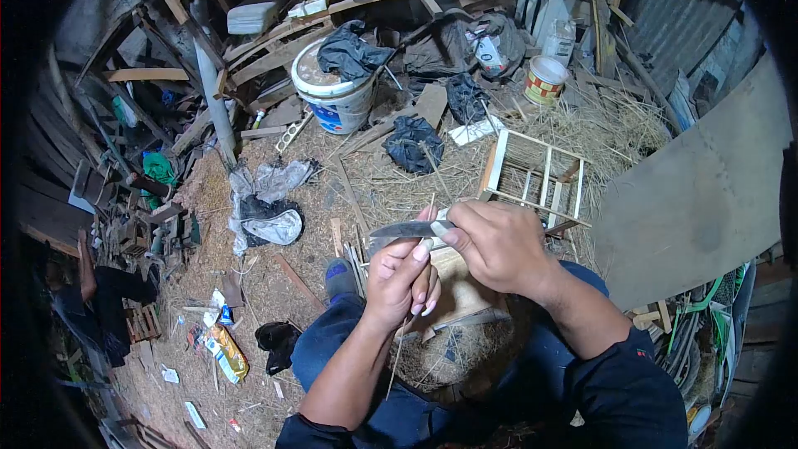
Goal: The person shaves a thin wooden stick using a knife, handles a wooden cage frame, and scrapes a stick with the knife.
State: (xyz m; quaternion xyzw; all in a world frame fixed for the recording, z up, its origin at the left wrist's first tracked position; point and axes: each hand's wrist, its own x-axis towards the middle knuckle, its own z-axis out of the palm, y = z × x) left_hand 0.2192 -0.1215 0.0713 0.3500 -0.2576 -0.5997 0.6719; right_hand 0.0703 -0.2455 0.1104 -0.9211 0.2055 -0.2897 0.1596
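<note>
Right hand (pixel 503 245) clenched round the grip of a broad, dark grey metal knife (pixel 399 231), blade pointing left; the handle is mostly hidden from me. Left hand (pixel 396 283) pinches a thin, straw-brown stick (pixel 397 357) between thumb and fingers, its lower length slanting down over the lap. Blade lies across the stick's upper part; on my feed I cannot tell whether the edge touches it. Below the hands, a pale wooden piece (pixel 465 293) between the knees. Beyond the right hand I log a small, pale, slatted wooden frame (pixel 499 158) on straw. Farther off, a round white plastic bucket with a blue label (pixel 339 108).
</note>
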